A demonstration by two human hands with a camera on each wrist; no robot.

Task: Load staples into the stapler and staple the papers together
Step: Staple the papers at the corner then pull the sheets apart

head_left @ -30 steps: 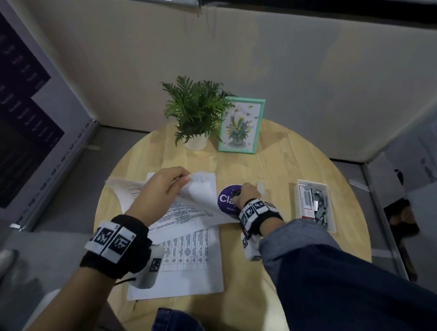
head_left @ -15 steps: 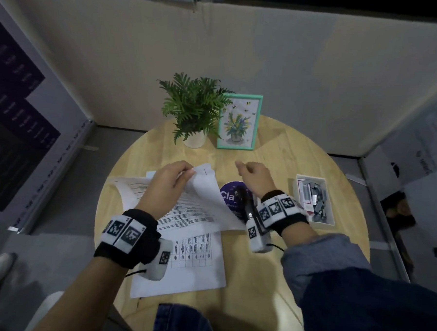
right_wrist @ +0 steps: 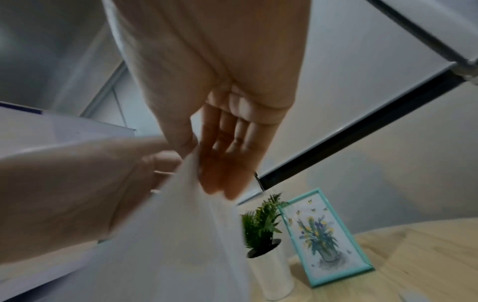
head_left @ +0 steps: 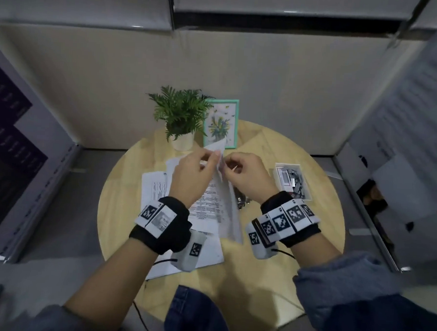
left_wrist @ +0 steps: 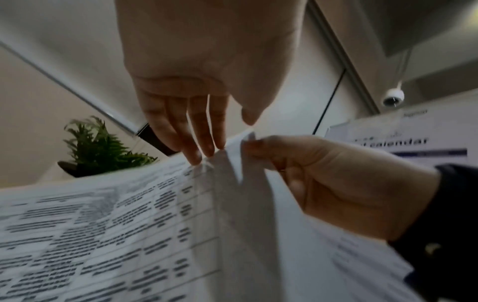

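Observation:
Both hands hold printed papers (head_left: pixel 212 190) up by their top corner above the round wooden table (head_left: pixel 284 244). My left hand (head_left: pixel 214 160) pinches the corner from the left, fingertips (left_wrist: pixel 204 151) on the printed side (left_wrist: pixel 116 214). My right hand (head_left: pixel 227 165) pinches the same corner (left_wrist: pixel 247 139) from the right, thumb and fingers (right_wrist: pixel 220 169) on the blank side (right_wrist: pixel 196 235). More sheets (head_left: pixel 155 187) lie flat beneath. The dark stapler (head_left: pixel 240 203) peeks out below the right wrist, mostly hidden by the lifted paper. A small box of staples (head_left: pixel 291 180) sits to the right.
A potted plant (head_left: pixel 181 115) and a teal picture frame (head_left: pixel 220 125) stand at the table's far edge. Partition walls close in on the left, right and back. Bare wood shows at the table's right and near sides.
My right hand left the stapler on the table and rose to the paper corner held by my left hand. Both hands now hold the sheets higher and more upright.

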